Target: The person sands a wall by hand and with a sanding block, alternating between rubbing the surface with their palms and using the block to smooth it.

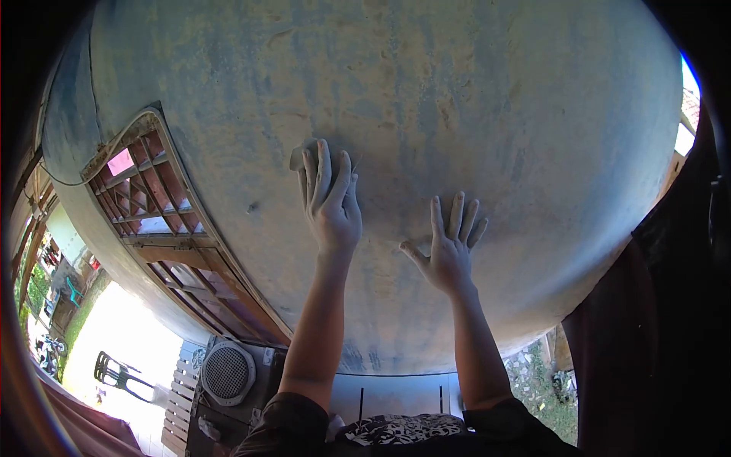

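Both arms reach up to a pale, blotchy blue-grey wall [396, 91]. My left hand [331, 194], coated in whitish dust, lies over a small greyish sheet [297, 158] against the wall; the sheet's corner sticks out left of the fingertips, and the rest is hidden under the fingers. Lower and to the right, my right hand [448, 247] rests on the bare wall surface with its fingers and thumb spread, and it holds nothing. Whitish dust covers this hand too.
A wooden window frame with lattice panes [145, 179] is at the left. Below it stand a round-grilled speaker [228, 373] and a slatted wooden bench [180, 396]. A dark chair [122, 375] stands outside at the lower left. Dark cloth [624, 320] hangs at the right.
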Available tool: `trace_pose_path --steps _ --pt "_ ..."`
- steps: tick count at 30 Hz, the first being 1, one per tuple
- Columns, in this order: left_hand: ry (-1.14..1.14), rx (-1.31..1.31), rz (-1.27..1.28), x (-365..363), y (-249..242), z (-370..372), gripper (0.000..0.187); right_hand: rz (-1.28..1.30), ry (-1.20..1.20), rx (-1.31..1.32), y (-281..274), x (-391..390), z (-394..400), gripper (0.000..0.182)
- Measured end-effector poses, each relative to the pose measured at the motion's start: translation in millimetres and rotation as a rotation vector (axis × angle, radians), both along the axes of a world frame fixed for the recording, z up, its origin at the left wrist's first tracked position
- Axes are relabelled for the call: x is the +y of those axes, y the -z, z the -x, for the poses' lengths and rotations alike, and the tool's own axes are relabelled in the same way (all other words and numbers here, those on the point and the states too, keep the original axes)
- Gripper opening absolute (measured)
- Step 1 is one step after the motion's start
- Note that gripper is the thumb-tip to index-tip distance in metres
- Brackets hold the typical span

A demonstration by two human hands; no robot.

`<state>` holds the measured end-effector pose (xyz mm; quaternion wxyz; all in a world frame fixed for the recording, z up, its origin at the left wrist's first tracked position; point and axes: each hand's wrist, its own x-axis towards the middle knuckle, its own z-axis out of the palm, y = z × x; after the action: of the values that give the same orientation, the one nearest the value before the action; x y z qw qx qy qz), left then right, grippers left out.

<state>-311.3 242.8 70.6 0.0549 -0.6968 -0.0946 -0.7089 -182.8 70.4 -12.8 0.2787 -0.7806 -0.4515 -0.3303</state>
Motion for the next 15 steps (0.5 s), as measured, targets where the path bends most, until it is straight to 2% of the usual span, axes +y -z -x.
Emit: trace_pose_path --steps 2,4,6,8,11,15 --pt "-0.010 0.000 0.085 -9 28 -9 0.035 -0.016 0.006 -0.019 1 -3 -4 0.111" --pt "0.029 0.091 0.066 -23 83 -17 0.036 -0.037 0.023 0.000 1 -10 -7 0.100" --pt "0.180 0.406 0.037 -44 127 -7 0.035 -0.050 0.055 0.043 -5 -20 -5 0.101" --pt "0.157 0.465 0.014 -39 138 1 0.035 -0.060 0.095 0.075 -2 -27 -7 0.102" --pt "0.153 0.485 -0.050 -17 110 4 0.033 -0.084 0.135 0.053 7 -31 -12 0.108" --pt "0.073 0.356 -0.116 3 23 6 0.035 -0.120 0.171 0.126 15 -21 -3 0.119"
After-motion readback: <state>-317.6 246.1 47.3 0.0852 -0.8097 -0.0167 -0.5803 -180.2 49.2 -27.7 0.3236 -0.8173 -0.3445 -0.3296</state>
